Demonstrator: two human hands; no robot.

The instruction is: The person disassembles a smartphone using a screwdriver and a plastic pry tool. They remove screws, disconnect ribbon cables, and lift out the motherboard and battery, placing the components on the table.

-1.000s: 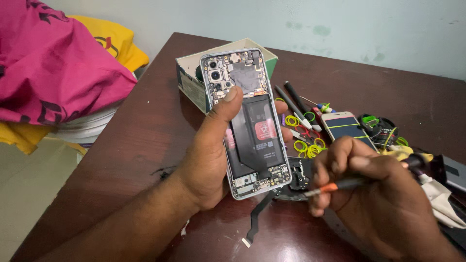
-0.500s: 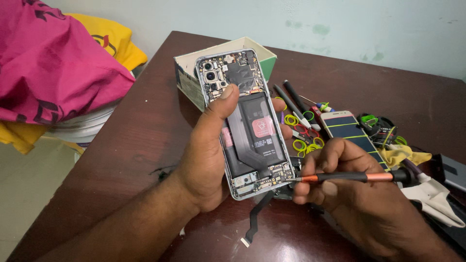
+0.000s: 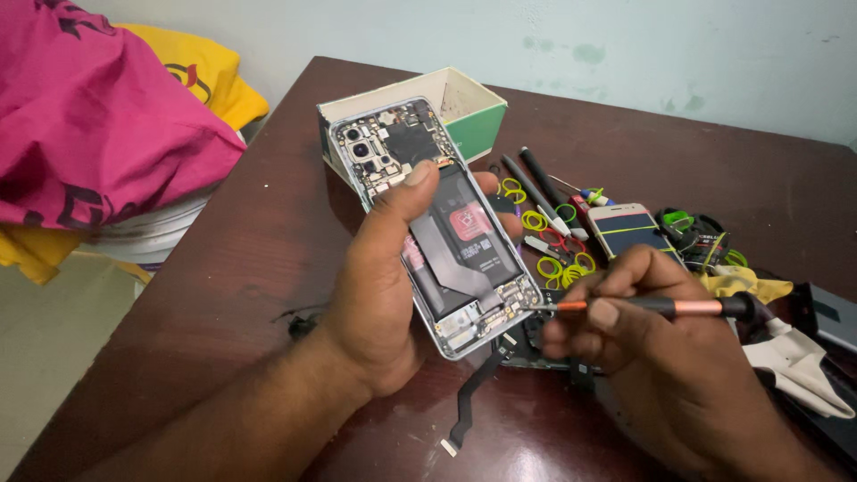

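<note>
Since the earlier frames the phone (image 3: 444,228) has shifted a little and the screwdriver (image 3: 661,306) has swung round: it now lies nearly level, its metal tip touching the lower right corner of the phone's open back, where a second ago it pointed down at the worktop (image 3: 223,295).

The left hand (image 3: 384,286) is closed around the phone from the left and behind, holding it tilted above the worktop with its back cover off. The thumb lies across the middle of the black battery, and fingertips show past the phone's right edge. The camera block and circuit board are at the far end, the small connectors at the near end.

The right hand (image 3: 625,335) is curled tight around the screwdriver, pinching its dark shaft just behind the orange collar, with the copper-coloured handle running off to the right.

A thin dark ribbon cable (image 3: 469,402) hangs from below the phone and trails onto the worktop toward the near edge. Behind the phone stands an open box (image 3: 464,103), green on the outside, partly hidden by it. To the right lie yellow and red rings (image 3: 558,259), two dark pens or tools (image 3: 536,183), a second phone (image 3: 629,228) with a pale frame, a tangle of green and black wire (image 3: 692,232) and a white cloth (image 3: 799,361). Far left, off the worktop, a pink cloth (image 3: 98,125) lies over a yellow one (image 3: 201,76).
</note>
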